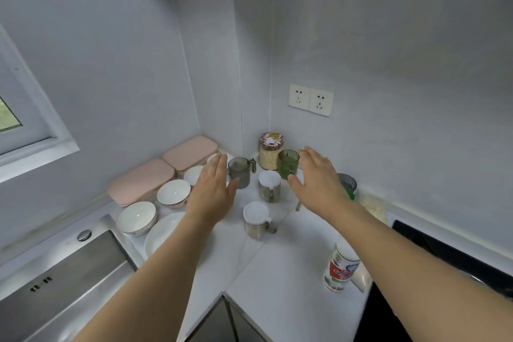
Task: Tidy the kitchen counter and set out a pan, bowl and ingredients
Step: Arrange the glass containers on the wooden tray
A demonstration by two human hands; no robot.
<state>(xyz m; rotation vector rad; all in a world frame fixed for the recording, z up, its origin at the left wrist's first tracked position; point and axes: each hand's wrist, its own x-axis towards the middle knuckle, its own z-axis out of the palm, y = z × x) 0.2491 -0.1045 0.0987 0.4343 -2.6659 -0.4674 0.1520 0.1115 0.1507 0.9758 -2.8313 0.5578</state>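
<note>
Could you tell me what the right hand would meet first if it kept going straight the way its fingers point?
Probably the green glass cup: the right hand points toward it, fingertips close, though its height above the counter is unclear.

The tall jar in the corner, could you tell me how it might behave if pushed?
The jar looks tall and narrow, so a high push may tip it. It seems nearly full, so probably fairly heavy. The green cup stands close beside it.
</note>
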